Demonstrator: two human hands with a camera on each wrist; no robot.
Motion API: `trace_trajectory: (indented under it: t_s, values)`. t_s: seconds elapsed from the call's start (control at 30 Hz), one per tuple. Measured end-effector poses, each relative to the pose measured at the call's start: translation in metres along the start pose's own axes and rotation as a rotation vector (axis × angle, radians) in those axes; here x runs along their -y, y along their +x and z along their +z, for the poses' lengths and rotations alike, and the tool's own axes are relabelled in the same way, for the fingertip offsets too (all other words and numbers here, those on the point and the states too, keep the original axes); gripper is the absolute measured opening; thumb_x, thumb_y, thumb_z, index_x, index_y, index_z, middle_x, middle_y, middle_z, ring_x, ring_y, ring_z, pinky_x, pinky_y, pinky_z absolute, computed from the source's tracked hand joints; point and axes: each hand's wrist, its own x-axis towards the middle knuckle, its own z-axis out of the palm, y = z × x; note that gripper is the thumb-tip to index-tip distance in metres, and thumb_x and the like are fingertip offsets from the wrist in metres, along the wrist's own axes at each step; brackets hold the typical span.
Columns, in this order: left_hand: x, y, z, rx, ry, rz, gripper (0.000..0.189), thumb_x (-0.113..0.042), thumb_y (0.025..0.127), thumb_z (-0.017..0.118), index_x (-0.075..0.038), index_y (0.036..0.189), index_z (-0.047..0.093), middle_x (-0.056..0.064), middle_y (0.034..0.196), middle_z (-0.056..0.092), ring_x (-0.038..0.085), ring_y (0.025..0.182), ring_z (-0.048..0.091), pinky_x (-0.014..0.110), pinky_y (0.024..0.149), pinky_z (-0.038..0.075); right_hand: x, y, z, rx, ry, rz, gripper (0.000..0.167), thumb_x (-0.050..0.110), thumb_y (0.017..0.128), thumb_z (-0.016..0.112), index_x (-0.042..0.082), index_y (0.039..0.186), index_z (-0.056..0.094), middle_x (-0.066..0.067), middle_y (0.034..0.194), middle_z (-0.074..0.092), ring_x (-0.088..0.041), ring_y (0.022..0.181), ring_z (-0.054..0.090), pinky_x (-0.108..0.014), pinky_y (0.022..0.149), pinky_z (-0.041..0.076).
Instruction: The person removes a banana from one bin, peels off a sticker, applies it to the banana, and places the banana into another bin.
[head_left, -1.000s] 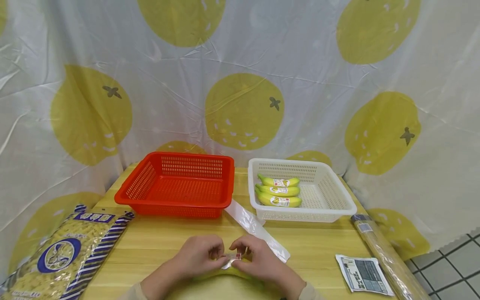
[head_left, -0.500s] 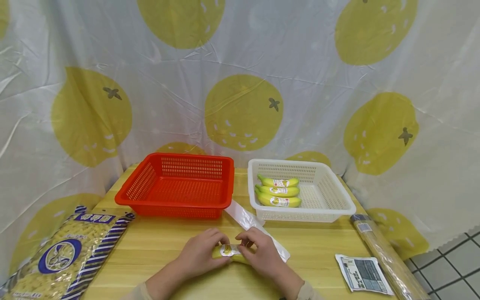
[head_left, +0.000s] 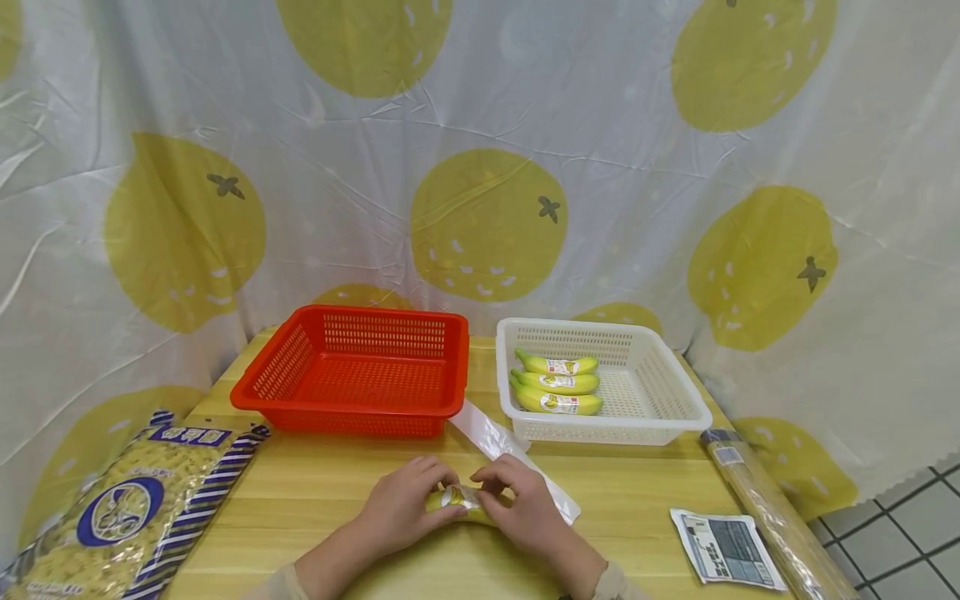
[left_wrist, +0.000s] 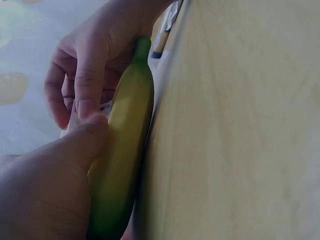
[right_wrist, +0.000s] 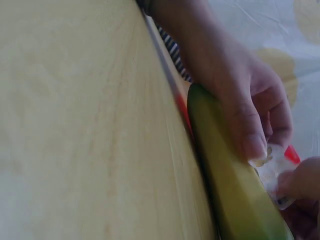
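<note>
A yellow banana with green ends [left_wrist: 131,110] lies crosswise at the table's front, between both hands. On its far side sits a white printed label [head_left: 461,497], partly covered by fingers. The left hand [head_left: 405,504] grips the banana's left part, its thumb on the near side and its fingers curled over the far side. In the right wrist view, that thumb [right_wrist: 255,147] presses the label's left end. The right hand [head_left: 525,504] bends round the banana's right part near the stem, thumb and forefinger at the label's right end. Its remaining fingers are largely hidden in the head view.
Behind stand a red basket [head_left: 348,417] and a white basket [head_left: 600,429] holding three labelled bananas [head_left: 558,404]. A white strip [head_left: 495,442] lies between. A pasta bag [head_left: 127,508] is left; a small packet [head_left: 727,548] and a long clear-wrapped pack [head_left: 772,508] are right.
A second ago the label was tilted between both hands' fingertips over the banana. It now lies against the banana, whose left part shows more. Over the last half second the hands barely move.
</note>
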Motion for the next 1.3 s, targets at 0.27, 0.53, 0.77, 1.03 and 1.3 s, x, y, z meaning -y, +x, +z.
trace_trajectory:
  t_s: [0.27,0.53,0.77,1.03,1.3]
  values:
    - [-0.0031,0.0024,-0.0002,0.015,0.000,-0.039,0.052,-0.039,0.075,0.091,-0.024,0.112,0.057,-0.016,0.091,0.060,0.003,0.081,0.059,0.019,0.062,0.045,0.0033,-0.0010,-0.0006,0.017,0.012,0.245,0.028,-0.003,0.083,0.081,0.003,0.107,0.071,-0.002,0.088,0.066,-0.014,0.082,0.067,-0.032,0.068,0.061]
    - [-0.0016,0.0008,0.0010,-0.041,0.023,0.099,0.035,-0.034,0.080,0.087,-0.025,0.097,0.058,-0.014,0.087,0.060,0.003,0.079,0.059,0.016,0.062,0.046,0.0000,-0.0013,0.0021,0.010,0.060,0.122,0.034,-0.007,0.083,0.079,0.004,0.113,0.068,-0.010,0.103,0.067,-0.016,0.083,0.068,-0.026,0.069,0.059]
    - [0.0001,0.0017,0.0044,-0.132,0.017,0.179,0.032,-0.016,0.080,0.086,-0.024,0.093,0.058,-0.016,0.086,0.061,0.002,0.077,0.063,0.013,0.062,0.047,-0.0031,-0.0013,0.0048,0.033,0.002,-0.009,0.037,-0.007,0.082,0.080,0.009,0.111,0.064,-0.008,0.111,0.064,-0.014,0.085,0.066,-0.021,0.071,0.057]
    - [0.0008,0.0027,0.0044,-0.158,0.031,0.222,0.033,-0.007,0.077,0.084,-0.025,0.091,0.060,-0.017,0.090,0.061,0.001,0.077,0.063,0.012,0.062,0.048,-0.0022,-0.0020,0.0040,0.047,-0.049,-0.044,0.026,-0.008,0.080,0.074,0.015,0.090,0.068,-0.011,0.111,0.065,-0.014,0.093,0.066,-0.021,0.073,0.055]
    - [0.0005,0.0023,0.0030,-0.172,0.018,0.257,0.028,-0.012,0.078,0.086,-0.025,0.092,0.066,-0.015,0.091,0.063,0.001,0.076,0.062,0.012,0.062,0.048,-0.0025,-0.0035,0.0034,0.074,-0.073,-0.071,0.015,0.003,0.083,0.080,0.014,0.092,0.075,-0.010,0.113,0.063,-0.013,0.091,0.066,-0.021,0.085,0.054]
